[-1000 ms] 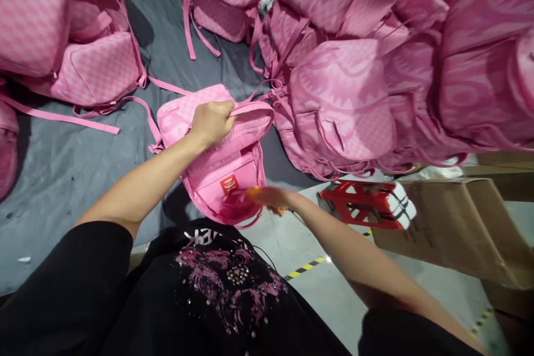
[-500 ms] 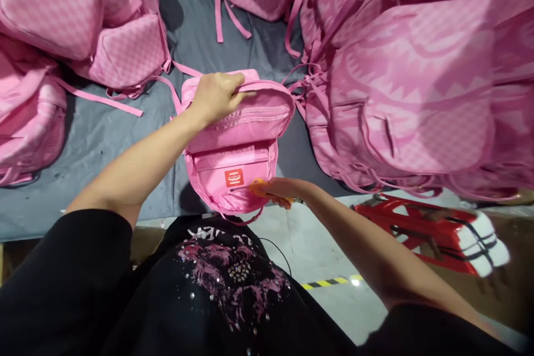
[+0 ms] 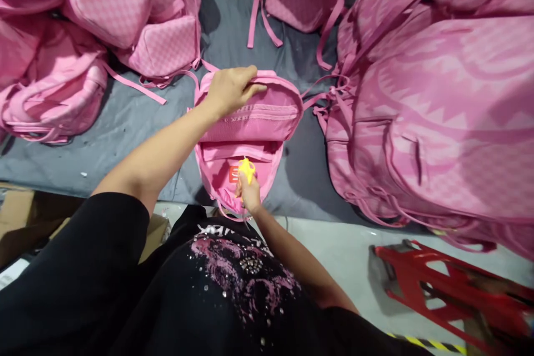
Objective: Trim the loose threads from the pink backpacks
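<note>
A small pink backpack (image 3: 262,133) lies unzipped on the grey cloth, its front panel raised. My left hand (image 3: 233,89) is closed on the upper edge of that panel, thumb on the inner side. Inside the lower part is a red label (image 3: 234,173) with pale print, partly covered. My right hand (image 3: 249,193) is closed around a yellow hand tool (image 3: 246,169) with a thin pale tip, held over the opening beside the label. Its exact kind is unclear.
Several pink checked bags (image 3: 112,0) are heaped at the left, another bag (image 3: 296,3) at the back. Large pink backpacks (image 3: 442,122) fill the right side. A red plastic stool (image 3: 450,289) stands on the floor at the lower right; cardboard boxes (image 3: 20,211) are at the lower left.
My right hand has moved left with the yellow tool, from the backpack's right edge to over its opening. My left hand still holds the raised panel. The view has shifted.
</note>
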Demonstrator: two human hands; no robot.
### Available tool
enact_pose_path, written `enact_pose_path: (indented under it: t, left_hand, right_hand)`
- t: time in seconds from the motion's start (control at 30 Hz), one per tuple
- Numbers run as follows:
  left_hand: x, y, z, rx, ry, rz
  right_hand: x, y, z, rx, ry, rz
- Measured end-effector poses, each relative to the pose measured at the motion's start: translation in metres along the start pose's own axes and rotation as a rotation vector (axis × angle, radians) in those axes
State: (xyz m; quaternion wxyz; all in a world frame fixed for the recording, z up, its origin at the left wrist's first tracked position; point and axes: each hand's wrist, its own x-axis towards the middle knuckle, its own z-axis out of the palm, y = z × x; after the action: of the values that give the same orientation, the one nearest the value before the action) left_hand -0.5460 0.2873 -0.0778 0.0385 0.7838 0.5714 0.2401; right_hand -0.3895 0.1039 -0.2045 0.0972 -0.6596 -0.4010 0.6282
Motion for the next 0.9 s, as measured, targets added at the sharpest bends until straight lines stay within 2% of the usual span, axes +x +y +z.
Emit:
enact_pose_path:
  t: [0.13, 0.23, 0.47, 0.63, 0.8, 0.9]
  left_hand:
    - [-0.008, 0.003, -0.005, 0.057, -0.023, 0.001]
    - [-0.009, 0.004, -0.007, 0.080, -0.030, 0.005]
    - [-0.003, -0.002, -0.007, 0.092, -0.034, -0.007]
    - [0.001, -0.004, -0.004, 0.072, -0.042, 0.008]
    - [0.002, -0.005, -0.003, 0.053, -0.066, 0.011]
    - [0.005, 0.000, -0.008, 0.030, -0.081, 0.024]
  right_hand:
    - [0.001, 0.020, 0.004, 0.037, 0.170, -0.094]
    - [0.009, 0.026, -0.002, 0.050, 0.204, -0.126]
    - [0.019, 0.034, -0.007, 0.046, 0.090, -0.168]
    - [0.024, 0.030, -0.016, 0.000, -0.012, -0.155]
    - [0.015, 0.015, -0.026, -0.149, -0.154, -0.126]
    - [0.013, -0.008, -0.040, -0.320, -0.279, -0.090]
